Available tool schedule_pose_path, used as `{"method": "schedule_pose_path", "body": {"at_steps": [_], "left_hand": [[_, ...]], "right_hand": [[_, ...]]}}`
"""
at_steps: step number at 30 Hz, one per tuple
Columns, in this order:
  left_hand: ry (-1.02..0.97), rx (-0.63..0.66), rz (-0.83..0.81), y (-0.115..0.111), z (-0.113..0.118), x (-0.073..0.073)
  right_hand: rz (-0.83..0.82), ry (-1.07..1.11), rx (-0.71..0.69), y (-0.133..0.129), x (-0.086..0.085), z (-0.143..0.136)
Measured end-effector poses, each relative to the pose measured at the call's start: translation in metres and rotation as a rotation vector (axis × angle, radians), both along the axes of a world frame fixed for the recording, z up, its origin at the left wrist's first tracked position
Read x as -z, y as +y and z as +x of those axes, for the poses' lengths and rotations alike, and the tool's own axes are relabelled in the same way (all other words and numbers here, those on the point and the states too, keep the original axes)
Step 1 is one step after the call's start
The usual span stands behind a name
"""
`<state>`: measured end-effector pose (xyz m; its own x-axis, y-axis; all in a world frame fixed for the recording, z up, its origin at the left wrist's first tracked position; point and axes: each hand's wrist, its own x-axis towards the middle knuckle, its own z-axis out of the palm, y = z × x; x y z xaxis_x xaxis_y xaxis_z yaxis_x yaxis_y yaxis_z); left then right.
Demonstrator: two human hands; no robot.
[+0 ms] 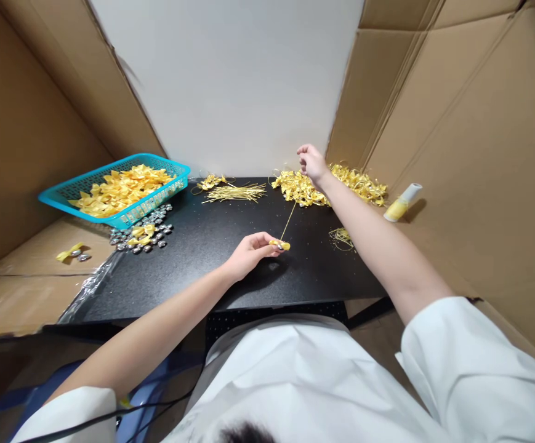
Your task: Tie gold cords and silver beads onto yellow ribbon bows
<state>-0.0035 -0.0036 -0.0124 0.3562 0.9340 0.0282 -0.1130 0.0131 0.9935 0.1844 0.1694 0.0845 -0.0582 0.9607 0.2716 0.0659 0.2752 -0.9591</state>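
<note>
My left hand pinches a small yellow bow above the black table. From the bow a thin yellow cord rises up and to the right. My right hand is raised over a pile of tied yellow bows, its fingers curled; whether anything is between them is too small to tell. A bundle of yellow cords lies at the back of the table, beside a few yellow bows.
At the left stands a turquoise basket full of yellow bows. Silvery pieces lie in front of it. Cord scraps lie under my right forearm, and a white and yellow roll is at the right. Cardboard walls flank the table.
</note>
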Motion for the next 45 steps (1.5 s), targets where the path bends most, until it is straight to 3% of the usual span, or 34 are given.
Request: {"method": "schedule_pose_path", "body": {"at_steps": [8,13,19,24,28,31,36,45], "left_hand": [[0.118,-0.037,0.042,-0.009,0.002,-0.002],[0.139,-0.029,0.052,-0.013,0.003,-0.004],[0.015,-0.027,-0.019,-0.013,0.005,-0.005],[0.004,-0.054,-0.057,-0.009,0.004,0.0],[0.016,-0.151,-0.084,-0.006,0.002,0.003],[0.035,-0.211,-0.066,-0.005,0.002,0.004],[0.055,-0.227,-0.029,-0.005,0.004,0.003],[0.027,-0.213,-0.051,-0.006,0.001,0.002]], "right_hand": [[-0.128,-0.027,0.079,0.003,0.045,0.016],[-0.179,-0.005,0.12,0.001,0.055,0.012],[-0.243,-0.203,0.029,-0.025,0.073,-0.001],[-0.073,-0.376,-0.061,-0.044,0.088,-0.015],[0.084,-0.596,0.064,-0.064,0.088,-0.016],[0.24,-0.635,0.151,-0.094,0.086,-0.012],[0.38,-0.648,-0.11,-0.145,0.087,-0.007],[0.53,-0.635,-0.069,-0.163,0.102,-0.007]]}}
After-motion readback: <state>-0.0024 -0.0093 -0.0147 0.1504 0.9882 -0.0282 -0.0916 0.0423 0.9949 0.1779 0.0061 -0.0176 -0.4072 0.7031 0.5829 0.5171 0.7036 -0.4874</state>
